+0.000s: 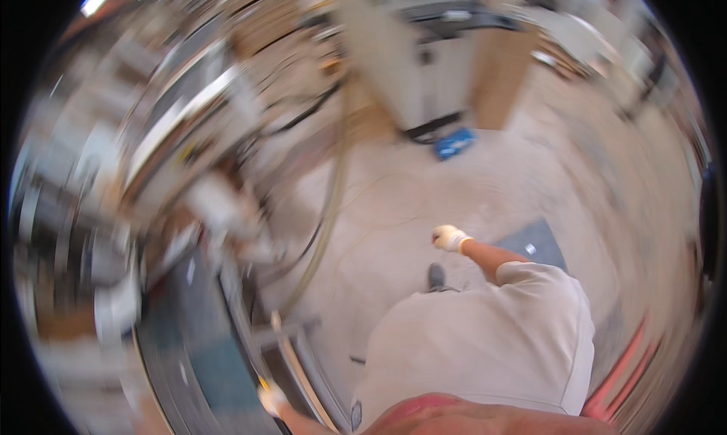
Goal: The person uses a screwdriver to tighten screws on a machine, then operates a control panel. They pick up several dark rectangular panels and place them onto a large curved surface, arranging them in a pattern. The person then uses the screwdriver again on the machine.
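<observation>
My left hand (273, 398), in a pale work glove, is low at the left, beside the edge of a dark flat panel (173, 321). A small yellow object (263, 383) sticks out at its fingers, too smeared to name. My right hand (450, 239), in a cream glove with a yellow cuff, is out in front of my body above the floor. Its fingers are curled closed, and whatever may be inside them is hidden. Past that forearm, a dark grey sheet (535, 243) lies on the floor.
A tall pale machine cabinet (424, 71) stands ahead, with a blue box (454, 143) at its foot. A long hose (330, 208) runs along the floor from there. Blurred workbenches (178, 124) fill the left. Red bars (625, 371) are at the lower right.
</observation>
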A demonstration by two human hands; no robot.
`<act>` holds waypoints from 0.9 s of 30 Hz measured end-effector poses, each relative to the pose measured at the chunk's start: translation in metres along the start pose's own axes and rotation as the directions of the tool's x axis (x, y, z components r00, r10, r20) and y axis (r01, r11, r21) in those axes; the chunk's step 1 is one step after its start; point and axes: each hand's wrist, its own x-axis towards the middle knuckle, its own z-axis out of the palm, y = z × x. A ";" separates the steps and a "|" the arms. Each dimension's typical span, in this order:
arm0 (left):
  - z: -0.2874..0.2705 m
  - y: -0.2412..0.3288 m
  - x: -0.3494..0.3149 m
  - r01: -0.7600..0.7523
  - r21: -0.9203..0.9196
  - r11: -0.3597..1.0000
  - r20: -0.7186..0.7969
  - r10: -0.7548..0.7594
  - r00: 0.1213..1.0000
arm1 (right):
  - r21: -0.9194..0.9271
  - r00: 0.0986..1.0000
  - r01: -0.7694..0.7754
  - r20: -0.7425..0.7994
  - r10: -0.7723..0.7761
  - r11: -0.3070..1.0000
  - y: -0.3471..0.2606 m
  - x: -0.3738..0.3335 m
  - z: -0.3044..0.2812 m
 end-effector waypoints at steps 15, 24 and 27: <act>0.081 0.706 -0.208 -0.863 -0.463 0.203 0.691 0.692 -0.209 | 0.910 0.966 0.154 -0.057 0.251 -0.384 0.264 0.036 -0.184; 0.130 0.903 -0.160 -0.698 -0.608 0.378 0.729 0.615 -0.302 | -0.084 0.889 -0.364 -0.327 0.320 0.927 0.253 0.083 -0.309; 0.156 0.953 -0.095 -0.693 -0.571 0.439 0.750 0.622 -0.224 | -0.156 0.896 -0.147 -0.440 0.065 0.977 0.225 0.123 -0.372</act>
